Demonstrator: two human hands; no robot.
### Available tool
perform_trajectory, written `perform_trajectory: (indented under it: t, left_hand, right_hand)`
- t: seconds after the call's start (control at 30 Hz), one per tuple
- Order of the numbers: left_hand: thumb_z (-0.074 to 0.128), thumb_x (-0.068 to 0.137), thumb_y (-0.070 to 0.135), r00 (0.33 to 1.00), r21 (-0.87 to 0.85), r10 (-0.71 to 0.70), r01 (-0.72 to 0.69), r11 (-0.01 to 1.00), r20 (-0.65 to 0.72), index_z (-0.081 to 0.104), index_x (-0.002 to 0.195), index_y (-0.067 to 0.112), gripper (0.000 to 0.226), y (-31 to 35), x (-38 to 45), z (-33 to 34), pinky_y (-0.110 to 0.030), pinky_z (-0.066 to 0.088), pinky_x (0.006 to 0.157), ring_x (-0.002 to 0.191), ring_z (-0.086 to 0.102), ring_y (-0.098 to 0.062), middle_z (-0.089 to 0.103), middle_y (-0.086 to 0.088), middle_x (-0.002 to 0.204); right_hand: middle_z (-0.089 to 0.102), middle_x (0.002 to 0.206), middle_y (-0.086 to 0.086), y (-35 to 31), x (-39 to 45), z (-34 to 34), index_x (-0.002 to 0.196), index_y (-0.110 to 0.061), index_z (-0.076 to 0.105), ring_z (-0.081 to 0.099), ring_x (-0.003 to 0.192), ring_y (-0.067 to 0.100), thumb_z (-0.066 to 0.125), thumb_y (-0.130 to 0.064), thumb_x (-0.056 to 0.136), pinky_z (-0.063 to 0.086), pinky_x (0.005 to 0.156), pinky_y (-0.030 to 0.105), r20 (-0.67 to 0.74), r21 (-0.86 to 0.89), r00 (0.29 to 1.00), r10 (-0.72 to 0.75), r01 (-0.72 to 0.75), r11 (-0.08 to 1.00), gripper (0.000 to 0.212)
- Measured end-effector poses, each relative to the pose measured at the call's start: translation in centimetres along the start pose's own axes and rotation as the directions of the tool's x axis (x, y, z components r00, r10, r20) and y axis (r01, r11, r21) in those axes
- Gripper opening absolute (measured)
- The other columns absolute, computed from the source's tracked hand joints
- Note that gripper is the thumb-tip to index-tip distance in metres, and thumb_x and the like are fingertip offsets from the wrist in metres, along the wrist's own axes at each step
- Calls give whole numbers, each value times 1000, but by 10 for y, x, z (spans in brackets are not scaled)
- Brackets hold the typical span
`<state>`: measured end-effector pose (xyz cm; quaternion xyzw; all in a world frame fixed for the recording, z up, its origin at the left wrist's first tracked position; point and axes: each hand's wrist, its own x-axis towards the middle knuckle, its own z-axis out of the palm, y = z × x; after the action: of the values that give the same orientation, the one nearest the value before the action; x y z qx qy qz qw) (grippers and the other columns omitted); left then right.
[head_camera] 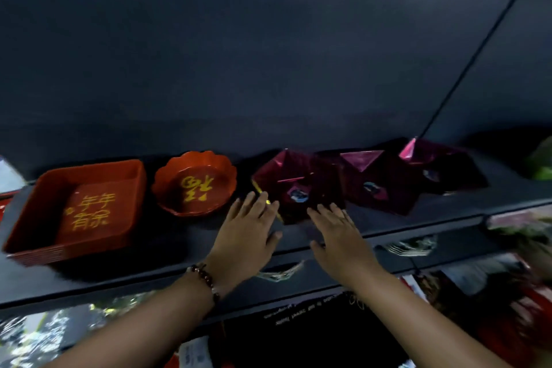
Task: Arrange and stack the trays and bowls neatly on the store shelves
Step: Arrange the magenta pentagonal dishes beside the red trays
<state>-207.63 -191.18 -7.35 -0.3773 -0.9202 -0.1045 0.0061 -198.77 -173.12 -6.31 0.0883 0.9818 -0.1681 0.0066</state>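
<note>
Nearest dark red foil tray sits mid-shelf, both hands flat-fingered at its front edge, left hand and right hand gripping nothing. I'd nudge it evenly so it lines up. Scalloped bowl just left, another foil tray crowding the right.

At three o'clock, at the frame's edge, I noted a blurred green object on the upper level. Below the shelf lip, at five o'clock, hung a dark panel with white lettering, too blurred to read. At four o'clock lay blurred red and white packaged goods.
</note>
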Motion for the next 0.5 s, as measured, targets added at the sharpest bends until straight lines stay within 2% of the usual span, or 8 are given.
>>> perform_trajectory:
  t: [0.2,0.37,0.5]
  left_hand:
    - [36,99,46,994,19,108,-107,994,-22,18,152,20,61,94,50,18,-38,-2,117,148,3,-26,9,-6,161]
    - [35,100,44,994,24,111,-110,994,-14,16,153,21,61,160,96,33,-40,1,119,148,-1,-24,4,-5,162]
    - [34,101,40,991,68,132,-133,989,16,16,152,20,58,201,133,56,-44,3,119,148,1,-26,8,-6,161]
  right_hand:
    - [3,160,-5,94,-17,-27,152,-26,9,-9,146,16,44,-27,95,-9,114,26,21,-14,998,56,-55,998,66]
    - [6,159,-4,171,-25,-47,151,-27,9,-6,146,17,43,-30,97,-7,116,29,3,-33,996,92,-92,995,64]
    - [9,159,-2,224,-21,-57,152,-24,12,-4,146,18,42,-32,97,-6,117,30,16,-53,995,94,-93,994,63]
